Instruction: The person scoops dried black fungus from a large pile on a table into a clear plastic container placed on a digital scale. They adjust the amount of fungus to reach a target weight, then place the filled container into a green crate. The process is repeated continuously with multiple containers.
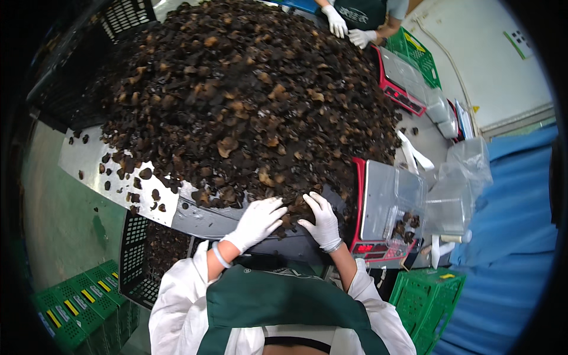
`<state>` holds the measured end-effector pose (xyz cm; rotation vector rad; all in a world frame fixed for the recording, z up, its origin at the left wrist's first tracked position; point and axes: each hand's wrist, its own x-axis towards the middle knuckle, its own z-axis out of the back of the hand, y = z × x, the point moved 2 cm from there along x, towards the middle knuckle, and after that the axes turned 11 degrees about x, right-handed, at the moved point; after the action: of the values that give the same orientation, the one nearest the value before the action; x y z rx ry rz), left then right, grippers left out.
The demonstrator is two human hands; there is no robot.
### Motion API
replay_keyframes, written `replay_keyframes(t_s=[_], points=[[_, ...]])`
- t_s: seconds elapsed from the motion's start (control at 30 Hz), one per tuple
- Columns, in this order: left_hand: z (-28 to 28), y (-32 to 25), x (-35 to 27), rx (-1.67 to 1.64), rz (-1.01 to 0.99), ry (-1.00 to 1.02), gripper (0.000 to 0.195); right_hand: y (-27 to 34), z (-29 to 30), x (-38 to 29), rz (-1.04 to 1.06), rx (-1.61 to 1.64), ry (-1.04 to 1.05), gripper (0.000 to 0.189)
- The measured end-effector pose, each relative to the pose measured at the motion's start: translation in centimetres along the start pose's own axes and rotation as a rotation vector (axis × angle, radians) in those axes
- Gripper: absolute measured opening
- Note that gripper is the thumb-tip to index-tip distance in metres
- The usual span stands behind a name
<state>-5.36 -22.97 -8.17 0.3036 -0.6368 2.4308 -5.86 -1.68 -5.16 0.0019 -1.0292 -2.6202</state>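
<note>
A large heap of dark brown wood-ear fungus (248, 97) covers most of the metal table (155, 208). At its near edge, my left hand (259, 222) in a white glove rests against the pieces, palm down with fingers spread. My right hand (321, 222), gloved too, touches the same edge a little to the right, its thumb and fingers apart. Loose pieces lie between the two hands; I see none gripped. Just right of my right hand stands a red digital scale (377, 199) with a lit display. A clear plastic box (397, 226) on the scale holds several pieces.
Clear plastic boxes (452, 199) are stacked right of the scale. A co-worker's gloved hands (346, 31) are at the heap's far side, near a second red scale (401, 80). A black crate (133, 262) stands below the table at left. Green crates (426, 297) stand at lower right.
</note>
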Motion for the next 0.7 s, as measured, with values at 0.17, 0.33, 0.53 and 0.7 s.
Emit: replay_keyframes(t_s=[0.17, 0.33, 0.53, 0.7], points=[[1.8, 1.1, -3.5, 0.154, 0.063, -0.001, 0.034, -2.5, 1.1, -4.4, -0.096, 0.047, -0.021, 0.053], [2.5, 2.2, -5.5, 0.099, 0.156, -0.032, 0.044, -1.6, 1.8, -2.7, -0.077, 0.097, -0.153, 0.042], [2.2, 2.5, -5.1, 0.078, 0.200, -0.111, 0.028, -0.3, -0.8, 1.5, -0.030, 0.049, -0.302, 0.046], [2.3, 2.5, -3.7, -0.069, 0.318, -0.133, 0.020, -3.9, -1.0, 1.2, -0.245, 0.433, -0.180, 0.034]])
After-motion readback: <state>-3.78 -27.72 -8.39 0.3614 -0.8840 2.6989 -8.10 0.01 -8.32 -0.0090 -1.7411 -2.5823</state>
